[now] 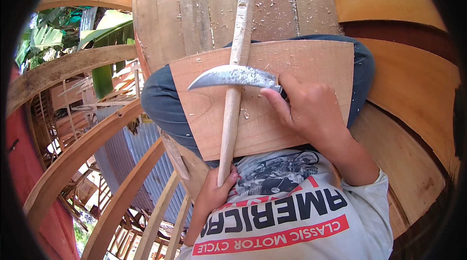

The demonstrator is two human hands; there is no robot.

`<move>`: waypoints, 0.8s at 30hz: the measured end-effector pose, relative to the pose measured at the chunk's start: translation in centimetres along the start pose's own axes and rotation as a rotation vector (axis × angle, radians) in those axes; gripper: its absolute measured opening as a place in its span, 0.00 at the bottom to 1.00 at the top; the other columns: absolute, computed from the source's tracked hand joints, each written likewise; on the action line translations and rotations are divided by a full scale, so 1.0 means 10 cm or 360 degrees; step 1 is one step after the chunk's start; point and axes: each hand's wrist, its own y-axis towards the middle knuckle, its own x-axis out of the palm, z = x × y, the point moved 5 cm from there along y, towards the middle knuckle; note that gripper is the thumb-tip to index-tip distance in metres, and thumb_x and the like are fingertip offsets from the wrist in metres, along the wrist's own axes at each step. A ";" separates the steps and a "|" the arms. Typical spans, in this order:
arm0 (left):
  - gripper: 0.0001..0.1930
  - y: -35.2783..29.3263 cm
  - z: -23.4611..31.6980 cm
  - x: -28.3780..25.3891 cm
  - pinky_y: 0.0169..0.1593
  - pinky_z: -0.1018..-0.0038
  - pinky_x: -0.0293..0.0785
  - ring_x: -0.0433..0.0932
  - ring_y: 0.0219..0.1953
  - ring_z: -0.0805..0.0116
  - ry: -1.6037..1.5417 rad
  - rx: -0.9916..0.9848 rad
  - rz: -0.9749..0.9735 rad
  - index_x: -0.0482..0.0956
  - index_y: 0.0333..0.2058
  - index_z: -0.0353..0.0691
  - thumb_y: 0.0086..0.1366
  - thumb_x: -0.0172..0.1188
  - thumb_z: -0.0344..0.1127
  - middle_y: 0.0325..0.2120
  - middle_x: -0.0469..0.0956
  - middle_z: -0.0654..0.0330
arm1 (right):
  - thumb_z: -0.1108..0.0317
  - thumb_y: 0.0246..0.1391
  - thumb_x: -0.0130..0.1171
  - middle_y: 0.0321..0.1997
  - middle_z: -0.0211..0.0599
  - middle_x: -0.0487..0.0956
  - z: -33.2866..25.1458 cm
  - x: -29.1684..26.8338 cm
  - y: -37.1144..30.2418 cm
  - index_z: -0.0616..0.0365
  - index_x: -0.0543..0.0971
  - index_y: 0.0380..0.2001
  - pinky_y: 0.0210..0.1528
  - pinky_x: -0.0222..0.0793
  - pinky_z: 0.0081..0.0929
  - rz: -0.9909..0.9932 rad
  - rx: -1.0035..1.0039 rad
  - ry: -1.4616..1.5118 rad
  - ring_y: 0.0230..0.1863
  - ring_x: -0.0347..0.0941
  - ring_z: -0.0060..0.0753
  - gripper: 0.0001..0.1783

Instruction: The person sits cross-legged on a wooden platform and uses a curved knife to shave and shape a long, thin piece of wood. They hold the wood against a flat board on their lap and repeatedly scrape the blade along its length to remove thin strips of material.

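Note:
A long pale wooden stick [230, 124] runs lengthwise over a flat trapezoid wooden board [311, 58] on my lap. My left hand [215, 192] is closed round the stick's near end, close to my shirt. In my right hand [314, 104] is a knife [228, 76] with a broad, curved, spotted metal blade. The blade lies across the middle of the stick, tip to the left; whether it touches the wood I cannot tell. My right fingers hide most of the knife's handle. The stick's far part looks rough and whittled.
Wood shavings are scattered on the plank floor [194, 12] ahead. My crossed legs [168, 102] flank the board. Curved wooden ribs [78, 162] rise on the left, with corrugated metal sheets [146, 158] beyond. Broad overlapping planks [413, 75] curve along the right.

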 end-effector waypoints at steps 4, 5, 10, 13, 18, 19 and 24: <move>0.11 -0.02 -0.01 -0.03 0.32 0.73 0.66 0.68 0.25 0.72 0.0066 0.0000 0.0025 0.72 0.32 0.32 0.63 0.54 0.36 0.20 0.71 0.59 | 0.49 0.55 0.57 0.18 0.43 0.74 0.02 0.02 0.00 0.56 0.74 0.23 0.19 0.66 0.39 0.0032 -0.0011 0.0010 0.19 0.74 0.45 0.21; 0.11 -0.05 0.01 -0.02 0.32 0.73 0.66 0.68 0.25 0.72 0.0082 0.0005 0.0057 0.72 0.32 0.32 0.64 0.54 0.36 0.20 0.71 0.59 | 0.49 0.55 0.57 0.18 0.42 0.74 0.14 -0.04 0.09 0.56 0.74 0.23 0.20 0.67 0.39 0.0121 0.0052 0.0001 0.19 0.74 0.46 0.21; 0.12 0.01 0.04 0.02 0.32 0.73 0.66 0.68 0.25 0.72 -0.0032 0.0018 -0.0001 0.72 0.32 0.32 0.64 0.55 0.37 0.21 0.72 0.60 | 0.44 0.56 0.54 0.13 0.42 0.74 -0.11 0.07 -0.11 0.55 0.77 0.20 0.16 0.67 0.37 0.0083 -0.0139 0.0039 0.15 0.74 0.45 0.24; 0.11 -0.04 0.03 0.02 0.32 0.74 0.66 0.68 0.25 0.72 0.0060 -0.0047 0.0037 0.72 0.31 0.31 0.64 0.54 0.35 0.20 0.72 0.60 | 0.45 0.55 0.55 0.14 0.42 0.74 0.34 -0.07 0.08 0.56 0.77 0.21 0.17 0.67 0.38 0.0303 0.0301 0.0093 0.16 0.74 0.45 0.24; 0.11 0.02 0.09 0.02 0.32 0.73 0.67 0.69 0.25 0.71 0.0076 0.0031 0.0077 0.73 0.32 0.32 0.63 0.55 0.36 0.20 0.72 0.59 | 0.46 0.56 0.55 0.14 0.43 0.75 0.13 -0.02 -0.03 0.55 0.77 0.22 0.19 0.69 0.39 0.0199 0.0036 0.0162 0.17 0.75 0.47 0.23; 0.11 0.02 0.14 0.00 0.32 0.72 0.67 0.69 0.25 0.71 0.0098 0.0039 0.0073 0.73 0.32 0.31 0.63 0.55 0.36 0.20 0.72 0.59 | 0.46 0.56 0.55 0.15 0.43 0.75 0.01 0.05 -0.09 0.55 0.77 0.21 0.20 0.69 0.39 0.0062 -0.0089 0.0135 0.17 0.75 0.46 0.23; 0.12 0.00 0.14 0.02 0.32 0.71 0.67 0.69 0.25 0.71 0.0124 0.0028 0.0070 0.73 0.32 0.31 0.63 0.55 0.37 0.21 0.73 0.58 | 0.45 0.56 0.54 0.16 0.45 0.76 0.48 -0.23 0.18 0.56 0.79 0.21 0.21 0.70 0.41 0.0360 0.0350 0.0125 0.18 0.75 0.47 0.25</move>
